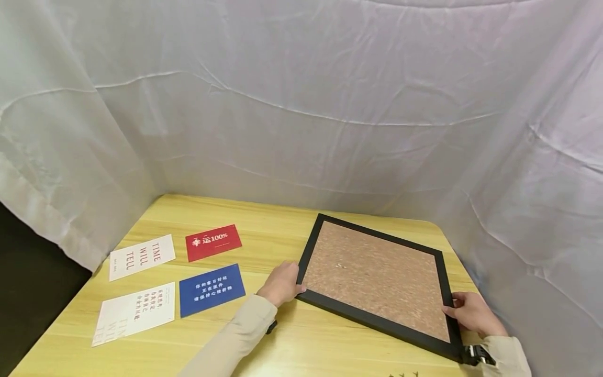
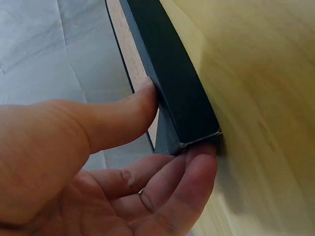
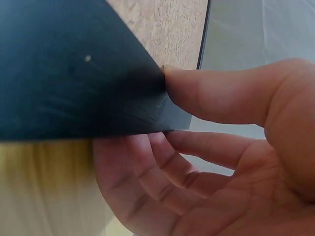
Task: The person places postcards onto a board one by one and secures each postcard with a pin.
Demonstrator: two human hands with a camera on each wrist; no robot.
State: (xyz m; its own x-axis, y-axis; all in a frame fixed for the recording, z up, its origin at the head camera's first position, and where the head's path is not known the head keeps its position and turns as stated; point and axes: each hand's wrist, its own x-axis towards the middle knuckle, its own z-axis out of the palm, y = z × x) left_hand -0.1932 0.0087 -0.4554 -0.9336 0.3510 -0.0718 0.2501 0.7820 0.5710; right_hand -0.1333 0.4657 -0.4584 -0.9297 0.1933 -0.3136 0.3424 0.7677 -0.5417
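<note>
A black-framed cork board (image 1: 377, 277) is at the right half of the table, turned at an angle, with its cork face up. My left hand (image 1: 281, 283) grips its left side near the front corner. In the left wrist view the thumb (image 2: 142, 103) lies on the frame's top and the fingers (image 2: 192, 187) curl below the edge. My right hand (image 1: 476, 313) holds the right side of the frame; in the right wrist view its thumb (image 3: 211, 93) is on top and the fingers (image 3: 147, 167) reach underneath, their tips hidden.
Left on the wooden table (image 1: 264, 235) lie a red card (image 1: 214, 243), a blue card (image 1: 212, 290), a white card with red letters (image 1: 141, 257) and another white card (image 1: 136, 314). Small pins (image 1: 402, 375) show at the front edge. Pale fabric curtains (image 1: 301, 104) surround the table.
</note>
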